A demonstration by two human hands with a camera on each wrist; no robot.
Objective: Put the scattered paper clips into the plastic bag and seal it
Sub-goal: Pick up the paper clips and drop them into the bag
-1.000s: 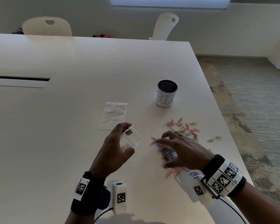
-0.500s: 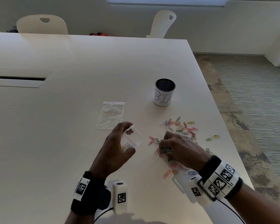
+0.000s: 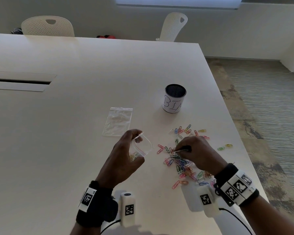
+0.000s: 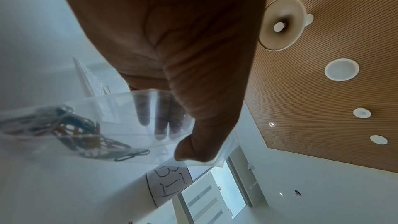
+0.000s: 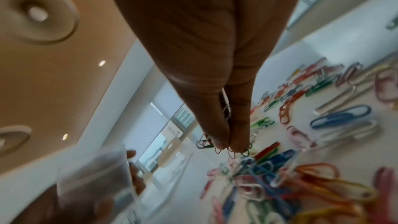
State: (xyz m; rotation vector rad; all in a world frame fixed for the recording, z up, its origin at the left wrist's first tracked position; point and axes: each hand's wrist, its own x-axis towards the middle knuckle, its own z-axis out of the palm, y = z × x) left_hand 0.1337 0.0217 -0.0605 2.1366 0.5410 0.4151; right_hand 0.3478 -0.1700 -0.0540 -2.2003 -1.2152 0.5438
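My left hand [image 3: 126, 160] holds a small clear plastic bag [image 3: 143, 146] above the white table [image 3: 75, 133], its mouth spread open toward the right. Several paper clips [image 4: 64, 130] lie inside the bag [image 4: 120, 118], which my left thumb and fingers pinch near the rim. My right hand [image 3: 193, 150] is just right of the bag and pinches a few paper clips [image 3: 181, 150] between thumb and fingertips [image 5: 228, 142]. Under and around it lies the scattered pile of coloured paper clips [image 3: 185, 165], also seen close up [image 5: 323, 125].
A second clear bag [image 3: 118, 122] lies flat on the table behind my left hand. A black mesh cup [image 3: 175, 98] with a hand-lettered white label stands further back. Two stray clips [image 3: 225, 146] lie near the table's right edge. Chairs [image 3: 47, 26] stand at the far side.
My right hand closed on a few clips from the pile and lifted them slightly toward the bag's mouth. The left hand kept the bag open in the same place.
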